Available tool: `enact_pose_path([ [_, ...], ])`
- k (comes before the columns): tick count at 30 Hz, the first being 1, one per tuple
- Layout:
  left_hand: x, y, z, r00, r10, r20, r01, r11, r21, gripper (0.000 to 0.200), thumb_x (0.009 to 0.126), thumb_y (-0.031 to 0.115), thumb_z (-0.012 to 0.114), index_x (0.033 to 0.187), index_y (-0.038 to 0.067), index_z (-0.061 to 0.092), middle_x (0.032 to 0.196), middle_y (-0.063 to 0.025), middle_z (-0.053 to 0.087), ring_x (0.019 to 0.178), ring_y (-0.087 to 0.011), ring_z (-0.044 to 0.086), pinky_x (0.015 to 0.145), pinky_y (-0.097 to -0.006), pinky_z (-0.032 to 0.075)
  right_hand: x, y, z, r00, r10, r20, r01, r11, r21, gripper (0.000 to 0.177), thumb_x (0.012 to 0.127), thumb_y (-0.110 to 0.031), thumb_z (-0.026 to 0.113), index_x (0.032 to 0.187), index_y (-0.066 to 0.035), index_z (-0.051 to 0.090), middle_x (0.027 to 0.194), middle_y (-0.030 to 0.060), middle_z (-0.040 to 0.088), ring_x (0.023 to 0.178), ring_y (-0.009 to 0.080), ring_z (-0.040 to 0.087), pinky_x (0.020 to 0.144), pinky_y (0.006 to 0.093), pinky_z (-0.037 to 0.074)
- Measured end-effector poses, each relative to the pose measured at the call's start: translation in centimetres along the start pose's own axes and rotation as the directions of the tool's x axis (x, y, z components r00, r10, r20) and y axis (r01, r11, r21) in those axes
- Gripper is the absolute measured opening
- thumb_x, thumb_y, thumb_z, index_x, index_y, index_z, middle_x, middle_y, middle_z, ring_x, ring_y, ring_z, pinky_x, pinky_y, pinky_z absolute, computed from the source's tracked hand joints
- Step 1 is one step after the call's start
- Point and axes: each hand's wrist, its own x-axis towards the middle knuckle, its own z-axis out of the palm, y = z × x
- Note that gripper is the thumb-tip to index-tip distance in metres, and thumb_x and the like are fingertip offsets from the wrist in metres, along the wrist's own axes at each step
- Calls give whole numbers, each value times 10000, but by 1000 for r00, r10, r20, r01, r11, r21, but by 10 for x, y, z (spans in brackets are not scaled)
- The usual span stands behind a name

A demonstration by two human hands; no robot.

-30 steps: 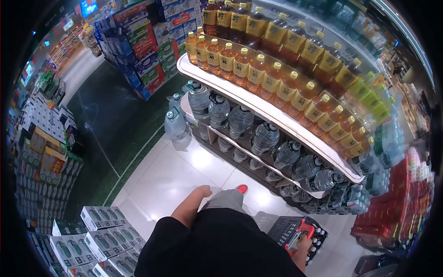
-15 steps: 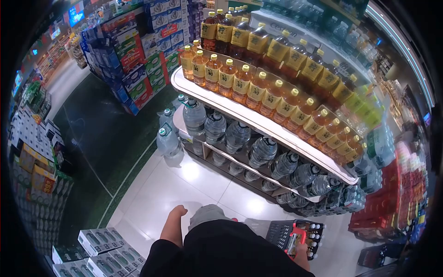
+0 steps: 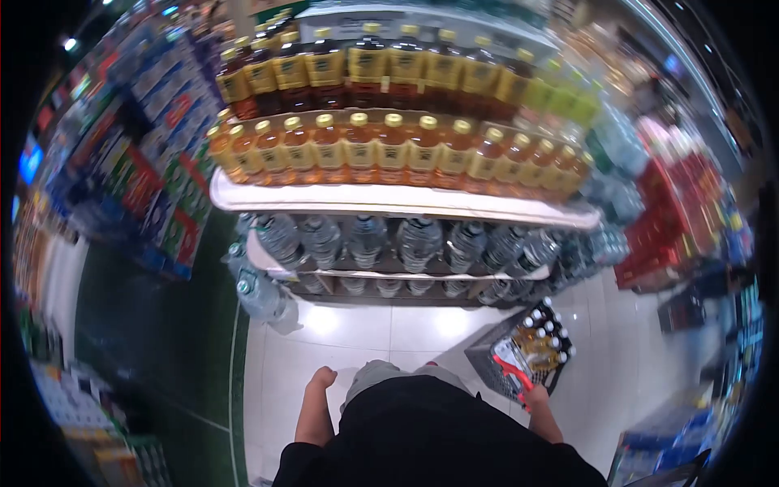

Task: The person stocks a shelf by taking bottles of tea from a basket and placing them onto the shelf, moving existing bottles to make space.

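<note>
My right hand (image 3: 536,395) is wrapped round the red handle (image 3: 513,371) of a dark grey shopping basket (image 3: 484,357). Inside the basket stand several bottles (image 3: 545,333) with white caps, some dark and some golden. My left hand (image 3: 324,377) hangs at my left side with its fingers curled in and nothing visible in them. In front of me is a white-edged shelf (image 3: 406,198) lined with amber drink bottles (image 3: 393,154) with yellow labels and caps. Darker bottles (image 3: 369,65) form a row behind them.
Large clear water bottles (image 3: 419,243) fill the lower shelves. More big water bottles (image 3: 264,299) stand on the floor by the shelf's left end. Stacked cartons (image 3: 182,203) rise at the left, beside a dark green floor strip (image 3: 154,341). Red boxes (image 3: 673,215) are at the right.
My view has turned right, so the shelf now lies straight across in front. The basket has swung forward in my right hand, showing more of its bottles. My left hand stays low and curled.
</note>
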Motion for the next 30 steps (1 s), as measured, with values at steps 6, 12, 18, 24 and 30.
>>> enact_pose_path([
  [6, 25, 3, -30, 960, 174, 220, -235, 926, 296, 207, 735, 221, 686, 842, 47, 651, 845, -153, 659, 860, -332, 621, 764, -444, 500, -20, 4, 21, 999, -36, 0, 36, 992, -123, 433, 776, -492, 607, 954, -106, 689, 943, 139, 678, 907, 312, 649, 798, 407, 511],
  [12, 50, 79, -69, 969, -19, 248, -22, 986, 162, 419, 820, 299, 489, 1014, -41, 637, 1134, -267, 586, 1108, -381, 544, 967, -418, 428, -44, -11, 27, 997, -12, -72, 1, 989, -145, 396, 771, -500, 630, 882, -125, 693, 900, 106, 682, 854, 296, 652, 770, 401, 514],
  [18, 102, 256, -85, 904, 271, 331, -342, 923, 178, 410, 837, 305, 475, 976, -47, 633, 1071, -270, 608, 1045, -384, 576, 927, -436, 440, -57, -15, 10, 995, -92, -28, 91, 995, -38, 489, 741, -551, 647, 939, -104, 671, 940, 121, 672, 883, 297, 643, 780, 401, 508],
  [24, 47, 495, -45, 801, 47, 597, 483, 538, -691, 342, 858, 347, 510, 996, 37, 550, 1004, -138, 627, 870, -272, 638, 768, -422, 509, -37, 46, 9, 940, -340, -23, 316, 842, 437, 588, 693, -590, 702, 956, -67, 653, 926, 121, 664, 866, 246, 639, 758, 350, 496],
  [30, 44, 577, 71, 577, 193, 793, 671, 442, -596, 466, 893, 431, 486, 1220, 104, 424, 1145, -171, 544, 1080, -350, 518, 884, -576, 403, -40, 90, 17, 951, -304, 50, 264, 889, 375, 594, 768, -653, 576, 825, -69, 669, 888, 106, 672, 827, 255, 641, 703, 364, 490],
])
